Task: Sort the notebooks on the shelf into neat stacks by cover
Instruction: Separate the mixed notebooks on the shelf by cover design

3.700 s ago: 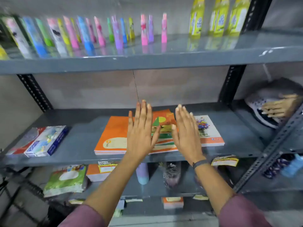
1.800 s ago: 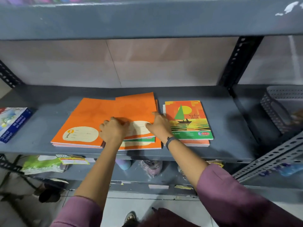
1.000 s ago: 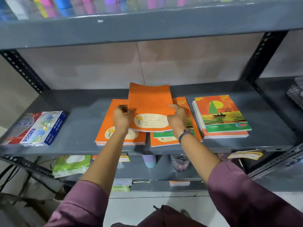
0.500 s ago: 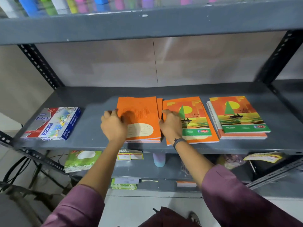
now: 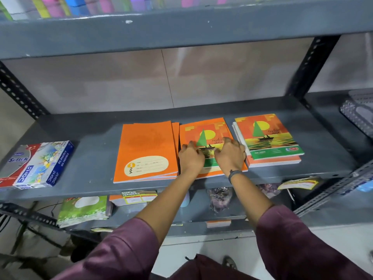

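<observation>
On the grey metal shelf (image 5: 94, 150) lie three piles of notebooks. At the left is a stack of plain orange notebooks (image 5: 147, 150) with a cream label. In the middle a sailboat-cover notebook (image 5: 203, 132) lies on top of an orange one. To the right stands a stack of sailboat-cover notebooks (image 5: 266, 136). My left hand (image 5: 190, 156) curls over the left side of the middle sailboat notebook and my right hand (image 5: 230, 154) over its right side, both gripping it. Its lower half is hidden under my hands.
Boxes of oil pastels (image 5: 40, 164) lie at the shelf's left end. A grey mesh basket (image 5: 359, 116) sits on the neighbouring shelf at the right. Green notebooks (image 5: 82, 209) and packets fill the shelf below. The upper shelf's edge (image 5: 181, 33) hangs overhead.
The plain orange notebook that both hands held now lies on the left stack. Both hands have moved right onto the middle sailboat notebook.
</observation>
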`<state>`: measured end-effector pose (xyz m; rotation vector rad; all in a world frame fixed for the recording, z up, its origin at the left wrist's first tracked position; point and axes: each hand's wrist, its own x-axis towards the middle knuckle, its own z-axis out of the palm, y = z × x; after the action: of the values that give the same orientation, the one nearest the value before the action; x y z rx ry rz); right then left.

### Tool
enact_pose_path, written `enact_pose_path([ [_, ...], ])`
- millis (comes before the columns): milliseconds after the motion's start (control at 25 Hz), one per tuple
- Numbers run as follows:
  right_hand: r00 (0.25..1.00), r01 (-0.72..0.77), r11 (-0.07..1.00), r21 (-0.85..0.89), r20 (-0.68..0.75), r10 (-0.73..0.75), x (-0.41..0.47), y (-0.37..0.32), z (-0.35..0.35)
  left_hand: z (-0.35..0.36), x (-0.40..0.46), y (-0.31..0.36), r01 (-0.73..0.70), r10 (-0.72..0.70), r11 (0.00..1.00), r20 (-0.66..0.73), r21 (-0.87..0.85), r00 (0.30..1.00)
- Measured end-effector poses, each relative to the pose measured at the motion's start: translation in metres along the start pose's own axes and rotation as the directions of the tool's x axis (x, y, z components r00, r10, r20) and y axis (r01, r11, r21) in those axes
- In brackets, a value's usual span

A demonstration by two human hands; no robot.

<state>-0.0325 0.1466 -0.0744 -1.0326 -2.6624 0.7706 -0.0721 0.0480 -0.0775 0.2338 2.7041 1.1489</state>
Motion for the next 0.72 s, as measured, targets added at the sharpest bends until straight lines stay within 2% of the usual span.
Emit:
enact_pose_path([
  [200, 0.996, -0.037, 0.992, 0.118, 0.079, 0.028, 0.018, 0.003, -0.004, 0.004, 0.008, 0.007, 0.187, -0.203, 0.970, -0.094, -0.153, 0.975],
  [320, 0.991, -0.110, 0.967, 0.228, 0.105, 0.087, 0.025, 0.003, -0.009, 0.011, 0.006, 0.014, 0.228, -0.252, 0.957, -0.123, -0.180, 0.960],
  [400, 0.980, -0.176, 0.929, 0.325, 0.145, 0.135, 0.030, 0.003, -0.013, 0.010, 0.008, 0.016, 0.257, -0.315, 0.919, -0.166, -0.301, 0.934],
  [480, 0.971, -0.217, 0.891, 0.400, 0.184, 0.153, 0.035, 0.003, -0.016, 0.008, 0.012, 0.020, 0.284, -0.413, 0.827, -0.183, -0.486, 0.892],
  [600, 0.972, -0.226, 0.846, 0.483, 0.172, 0.162, 0.049, 0.009, -0.030, 0.011, 0.010, 0.042, 0.224, -0.449, 0.732, -0.210, -0.643, 0.868],
  [720, 0.973, -0.230, 0.820, 0.524, 0.099, 0.210, 0.070, 0.030, -0.058, 0.024, 0.011, 0.081, 0.115, -0.376, 0.685, -0.215, -0.719, 0.901],
])
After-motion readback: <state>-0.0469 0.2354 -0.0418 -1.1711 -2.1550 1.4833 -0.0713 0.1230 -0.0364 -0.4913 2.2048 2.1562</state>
